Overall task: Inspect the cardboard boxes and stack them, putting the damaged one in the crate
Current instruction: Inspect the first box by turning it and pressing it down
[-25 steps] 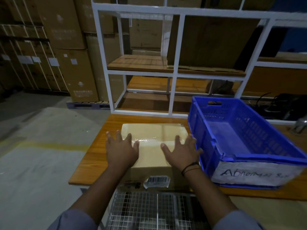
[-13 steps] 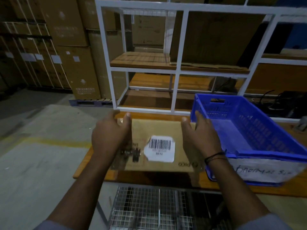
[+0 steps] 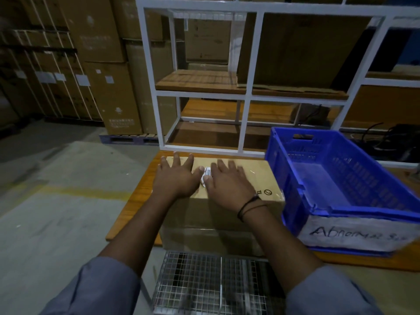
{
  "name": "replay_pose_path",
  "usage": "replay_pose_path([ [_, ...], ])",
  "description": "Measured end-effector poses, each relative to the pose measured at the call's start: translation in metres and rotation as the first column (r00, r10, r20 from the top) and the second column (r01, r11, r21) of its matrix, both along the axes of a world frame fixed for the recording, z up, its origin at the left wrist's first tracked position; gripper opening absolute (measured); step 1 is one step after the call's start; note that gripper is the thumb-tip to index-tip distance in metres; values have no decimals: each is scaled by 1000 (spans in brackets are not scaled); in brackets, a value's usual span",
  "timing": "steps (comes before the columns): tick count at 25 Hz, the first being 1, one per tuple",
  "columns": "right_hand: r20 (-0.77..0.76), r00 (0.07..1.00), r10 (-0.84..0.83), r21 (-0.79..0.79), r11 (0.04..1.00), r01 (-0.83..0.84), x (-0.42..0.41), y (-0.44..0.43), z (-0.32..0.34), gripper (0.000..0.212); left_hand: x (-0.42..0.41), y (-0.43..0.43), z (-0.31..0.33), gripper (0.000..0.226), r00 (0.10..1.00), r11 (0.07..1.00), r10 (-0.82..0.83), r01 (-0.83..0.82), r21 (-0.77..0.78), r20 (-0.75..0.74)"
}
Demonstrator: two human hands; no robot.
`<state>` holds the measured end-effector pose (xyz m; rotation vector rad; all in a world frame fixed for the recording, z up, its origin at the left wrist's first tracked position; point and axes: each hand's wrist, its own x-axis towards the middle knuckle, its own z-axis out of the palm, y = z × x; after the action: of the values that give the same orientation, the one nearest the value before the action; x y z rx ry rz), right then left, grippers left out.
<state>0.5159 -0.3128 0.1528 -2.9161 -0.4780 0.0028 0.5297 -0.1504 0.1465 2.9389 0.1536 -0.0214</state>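
Observation:
A brown cardboard box (image 3: 261,178) lies flat on the wooden table (image 3: 134,201), its barcode label face up and mostly hidden under my hands. My left hand (image 3: 176,178) rests flat on the box's top left with fingers spread. My right hand (image 3: 227,183) lies flat on the top middle, fingers straight, thumb beside the label. The blue crate (image 3: 341,178) with a white strip reading "Abnormal" stands right of the box, nothing inside it.
A white metal shelf frame (image 3: 245,96) with wooden boards stands behind the table. A wire mesh basket (image 3: 204,283) sits below the table's near edge. Tall stacked cartons on a pallet (image 3: 106,87) line the left wall. Concrete floor (image 3: 56,189) lies to the left.
The box was turned over: my hands gripped its sides and tipped it label-side towards me, and now it lies flat again with both palms on top.

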Motion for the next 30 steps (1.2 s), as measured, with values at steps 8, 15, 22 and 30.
replay_pose_path([
  [8, 17, 999, 41, -78, 996, -40, -2, 15, -7, 63, 1, 3, -5, 68, 1000, 999, 15, -15, 32, 11],
  [15, -31, 999, 18, -22, 1000, -19, -1, -9, 1, 64, -1, 3, -1, 70, 1000, 1000, 17, -17, 24, -15],
  [22, -25, 1000, -1, -36, 999, 1, -4, -10, -4, 66, -2, 4, -4, 70, 1000, 999, 11, -11, 31, -13],
  [30, -30, 998, -54, -31, 998, 53, -1, -27, -3, 71, -2, 4, -2, 70, 1000, 1000, 4, -4, 19, -2],
])
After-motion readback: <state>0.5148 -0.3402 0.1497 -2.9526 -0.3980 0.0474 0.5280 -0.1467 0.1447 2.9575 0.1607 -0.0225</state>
